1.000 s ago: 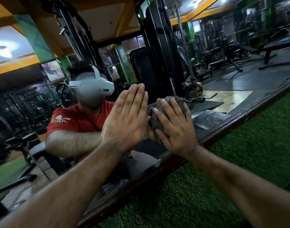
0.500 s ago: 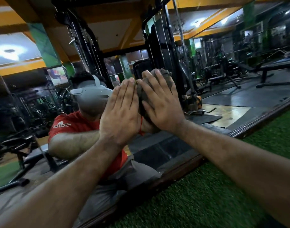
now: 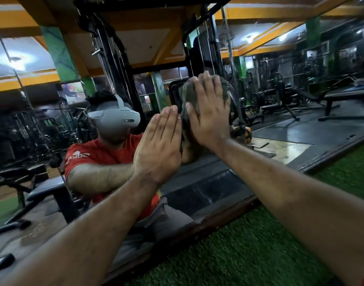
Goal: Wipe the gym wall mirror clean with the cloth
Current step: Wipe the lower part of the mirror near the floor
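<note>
Crumpled grey-green cloth (image 3: 187,96) flat against wood-framed wall mirror (image 3: 280,129), under right hand (image 3: 210,112), fingers straight, pressing. Left hand (image 3: 158,145) flat on glass just beside, holding nothing. Cloth likely soft, light; palm pressure suffices. Glass fragile.

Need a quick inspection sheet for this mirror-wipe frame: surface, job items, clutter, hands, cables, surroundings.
Surface: wall mirror, glass reflecting the gym; dark frame edge along its bottom.
Job's things: grey-green cloth pressed flat on the glass under the right hand.
Clutter: nothing seen on the green turf below the mirror.
Hands: right hand flat on the cloth, fingers straight; left hand flat against the glass beside it, holding nothing.
Cables: nothing seen, apart from machine cables in the reflection.
Surroundings: reflected benches, weight machines, orange ceiling beams, the person in a red shirt.
</note>
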The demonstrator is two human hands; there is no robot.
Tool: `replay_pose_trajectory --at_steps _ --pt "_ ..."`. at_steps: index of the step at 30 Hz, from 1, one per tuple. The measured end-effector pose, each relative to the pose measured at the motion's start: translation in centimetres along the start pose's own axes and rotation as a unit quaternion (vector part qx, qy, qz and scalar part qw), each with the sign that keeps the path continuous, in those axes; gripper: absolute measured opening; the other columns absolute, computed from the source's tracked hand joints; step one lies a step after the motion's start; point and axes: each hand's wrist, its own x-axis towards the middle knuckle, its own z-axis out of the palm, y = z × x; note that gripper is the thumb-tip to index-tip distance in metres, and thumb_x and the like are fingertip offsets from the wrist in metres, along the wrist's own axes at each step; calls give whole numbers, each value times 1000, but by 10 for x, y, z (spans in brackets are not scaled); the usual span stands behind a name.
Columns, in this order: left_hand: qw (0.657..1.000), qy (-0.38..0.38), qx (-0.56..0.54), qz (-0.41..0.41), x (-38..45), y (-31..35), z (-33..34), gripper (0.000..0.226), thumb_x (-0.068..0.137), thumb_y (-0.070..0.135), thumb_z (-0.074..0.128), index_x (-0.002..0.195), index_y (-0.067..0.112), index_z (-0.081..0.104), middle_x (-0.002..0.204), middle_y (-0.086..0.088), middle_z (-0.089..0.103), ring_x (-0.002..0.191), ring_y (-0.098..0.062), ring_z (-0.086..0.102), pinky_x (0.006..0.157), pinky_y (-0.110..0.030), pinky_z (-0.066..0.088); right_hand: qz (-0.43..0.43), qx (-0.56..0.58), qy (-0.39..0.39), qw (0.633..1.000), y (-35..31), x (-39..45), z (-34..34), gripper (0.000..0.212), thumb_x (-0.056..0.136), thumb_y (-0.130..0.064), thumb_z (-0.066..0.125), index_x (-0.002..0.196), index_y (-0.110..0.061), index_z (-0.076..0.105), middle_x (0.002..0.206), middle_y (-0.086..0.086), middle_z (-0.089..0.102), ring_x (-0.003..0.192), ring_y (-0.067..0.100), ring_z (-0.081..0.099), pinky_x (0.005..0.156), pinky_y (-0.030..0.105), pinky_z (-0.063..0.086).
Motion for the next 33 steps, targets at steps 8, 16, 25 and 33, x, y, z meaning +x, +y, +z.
replay_pose_trajectory --at_steps 8,16,25,33 --pt "999 0 -46 16 -22 12 4 59 97 14 31 153 -6 32 163 -23 26 153 -33 21 126 -47 16 4 4 -30 1000 12 -64 2 68 104 -49 38 164 -18 28 173 10 12 161 35 7 125 67 11" --pt "999 5 -32 34 -38 17 8 54 101 13 31 152 -6 35 162 -23 28 153 -33 23 126 -47 16 34 7 -7 999 8 -126 15 69 103 -49 42 162 -15 35 171 13 22 160 35 13 125 65 13" --pt "999 -31 -13 25 -87 51 13 57 101 14 40 153 -7 30 162 -26 26 152 -37 24 123 -52 25 -37 -14 -48 998 38 -205 15 71 103 -53 49 162 -17 34 170 13 21 159 38 17 124 67 15" --pt "997 -50 -31 57 -79 81 31 55 101 12 45 153 -4 34 161 -25 26 152 -37 23 125 -51 21 -122 6 -58 991 76 -246 13 63 102 -49 51 159 -23 39 166 11 31 157 35 24 124 65 16"
